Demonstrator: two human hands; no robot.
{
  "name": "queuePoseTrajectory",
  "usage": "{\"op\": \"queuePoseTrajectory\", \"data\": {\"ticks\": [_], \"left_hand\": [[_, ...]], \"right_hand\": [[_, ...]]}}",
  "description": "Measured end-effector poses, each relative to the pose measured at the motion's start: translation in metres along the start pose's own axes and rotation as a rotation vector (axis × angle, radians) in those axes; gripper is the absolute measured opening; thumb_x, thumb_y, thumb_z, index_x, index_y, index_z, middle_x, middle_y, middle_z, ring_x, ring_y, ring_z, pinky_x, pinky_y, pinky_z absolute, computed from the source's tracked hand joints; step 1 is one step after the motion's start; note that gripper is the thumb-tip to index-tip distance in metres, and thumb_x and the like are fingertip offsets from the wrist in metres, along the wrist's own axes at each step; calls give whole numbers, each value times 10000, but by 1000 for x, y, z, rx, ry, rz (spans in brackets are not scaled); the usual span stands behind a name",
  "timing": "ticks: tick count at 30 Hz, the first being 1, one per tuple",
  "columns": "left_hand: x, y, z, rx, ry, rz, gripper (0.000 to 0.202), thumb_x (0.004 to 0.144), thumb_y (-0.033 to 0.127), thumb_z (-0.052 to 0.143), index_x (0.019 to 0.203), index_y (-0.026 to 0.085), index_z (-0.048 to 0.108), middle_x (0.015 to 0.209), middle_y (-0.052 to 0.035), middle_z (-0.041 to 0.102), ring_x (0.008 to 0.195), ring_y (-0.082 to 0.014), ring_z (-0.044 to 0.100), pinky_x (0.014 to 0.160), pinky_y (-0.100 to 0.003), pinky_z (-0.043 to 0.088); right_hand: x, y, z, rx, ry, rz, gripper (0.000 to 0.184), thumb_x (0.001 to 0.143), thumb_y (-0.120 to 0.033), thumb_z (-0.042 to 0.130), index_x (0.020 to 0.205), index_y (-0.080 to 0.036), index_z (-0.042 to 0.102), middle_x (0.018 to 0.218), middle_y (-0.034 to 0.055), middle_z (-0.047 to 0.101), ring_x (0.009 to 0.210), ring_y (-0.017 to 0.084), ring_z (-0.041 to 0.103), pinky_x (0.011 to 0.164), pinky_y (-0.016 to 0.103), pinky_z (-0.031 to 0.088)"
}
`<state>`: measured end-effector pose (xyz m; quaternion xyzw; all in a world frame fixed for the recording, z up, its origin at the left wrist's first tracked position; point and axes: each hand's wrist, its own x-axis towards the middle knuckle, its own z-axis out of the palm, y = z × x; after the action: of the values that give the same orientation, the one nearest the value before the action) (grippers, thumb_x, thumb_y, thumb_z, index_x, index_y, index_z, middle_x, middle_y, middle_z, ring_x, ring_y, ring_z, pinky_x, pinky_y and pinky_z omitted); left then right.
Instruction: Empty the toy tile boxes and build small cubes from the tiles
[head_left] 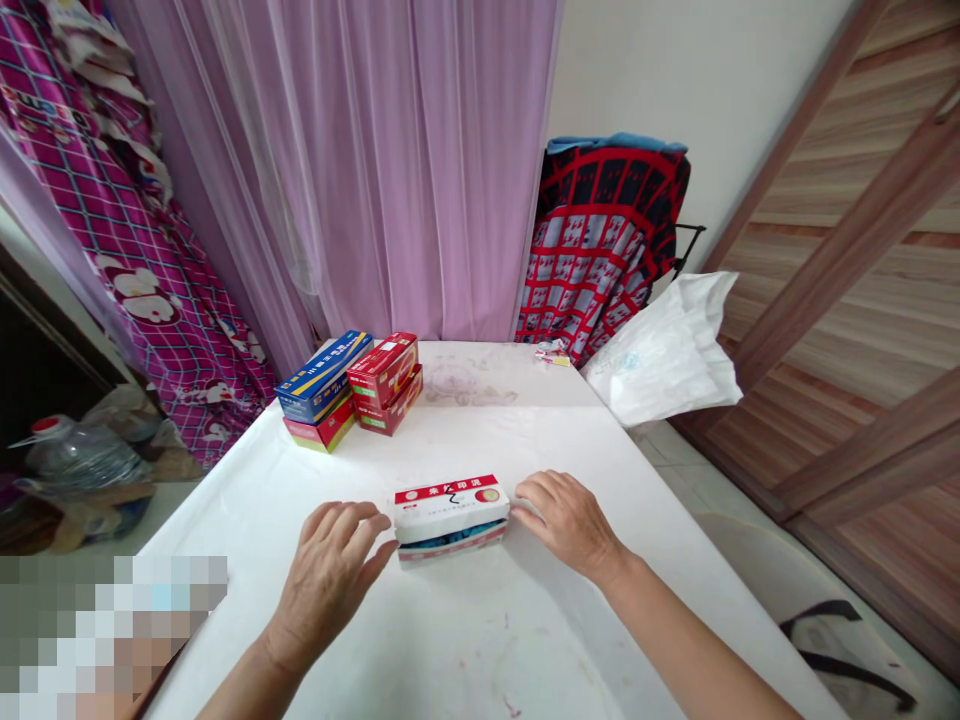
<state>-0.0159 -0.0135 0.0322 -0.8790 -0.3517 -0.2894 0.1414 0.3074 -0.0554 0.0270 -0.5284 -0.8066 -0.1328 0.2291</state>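
At the middle of a white-covered table (637,600), left hand (322,565) and right hand (566,515) flank an oblong white cardboard box with a red band (442,519), one at each end. Fingers loosely bent, fingertips at the box ends; cannot tell whether they grip it. Band carries white characters: 朱, one obscured by a black handwritten squiggle, then 印泥. Near side gapes; dark-blue contents (450,539) show within, kind unclear. Beyond, toward the far left: a blue oblong carton with a yellow stripe (322,376), white lettering starting 小, the rest unsure, on top of a red-and-yellow-green carton (321,433). Just beside, two red cartons stacked (384,372), small print illegible, contents unseen. Off the right edge, a crumpled white bag (664,350), faint blue print unreadable. Low left, a clear plastic bottle with red cap (86,458).
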Motion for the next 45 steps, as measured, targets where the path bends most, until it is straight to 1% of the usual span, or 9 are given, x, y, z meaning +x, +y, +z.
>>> {"op": "queuePoseTrajectory", "data": {"ticks": [8,11,14,21,25,27,31,35,45], "left_hand": [[25,-4,6,-47,138,-74,134,874,303,590,989,243,628,896,-32,662,843,-192,600,835,-353,417],[32,-11,10,-31,150,-108,215,871,349,592,1053,241,633,942,-47,669,868,-205,610,839,-364,419],[41,-17,12,-59,157,-108,127,884,313,577,957,259,666,902,-25,675,820,-184,610,804,-349,410],[67,-26,17,-383,-46,-375,275,881,427,507,789,231,676,842,-32,685,824,-194,627,767,-339,436],[80,-30,25,-411,-119,-467,345,886,454,440,753,215,651,779,-27,682,740,-172,628,652,-286,462],[86,-30,28,-392,-140,-514,335,881,439,439,749,215,650,743,-18,678,701,-169,627,605,-277,452],[95,-25,25,-312,-136,-546,315,873,413,451,733,215,653,760,-33,675,736,-191,622,645,-304,434],[96,-18,21,-259,-123,-526,293,877,400,458,769,221,663,854,-56,677,851,-225,613,739,-346,416],[88,-26,30,-297,-138,-492,333,903,380,396,724,211,620,789,-51,664,794,-201,624,669,-307,438]], "right_hand": [[22,0,-3,114,91,-35,221,968,-272,461,1003,-219,672,896,49,690,816,173,605,741,307,437],[29,1,-1,189,124,7,225,965,-268,453,959,-222,673,878,49,688,815,167,612,755,298,456],[36,0,3,277,165,62,220,952,-243,453,881,-216,658,822,43,672,790,157,607,741,275,456],[57,-5,10,433,103,410,268,898,-288,429,701,-220,599,708,9,631,688,146,582,639,242,401],[70,-2,16,481,5,586,306,878,-345,439,632,-218,570,586,-22,577,597,137,552,564,233,356],[73,-2,20,456,35,623,277,872,-347,458,668,-216,593,592,-22,590,576,136,550,557,234,364],[71,-6,27,240,304,412,252,868,-232,480,1050,-201,652,988,71,678,833,182,616,754,296,456],[68,-13,29,7,258,123,367,878,-174,499,1220,-245,612,1224,89,608,1108,245,532,899,386,420],[86,-14,29,73,159,188,322,870,-228,549,1183,-228,622,1114,84,639,1013,239,556,856,388,434]]}}
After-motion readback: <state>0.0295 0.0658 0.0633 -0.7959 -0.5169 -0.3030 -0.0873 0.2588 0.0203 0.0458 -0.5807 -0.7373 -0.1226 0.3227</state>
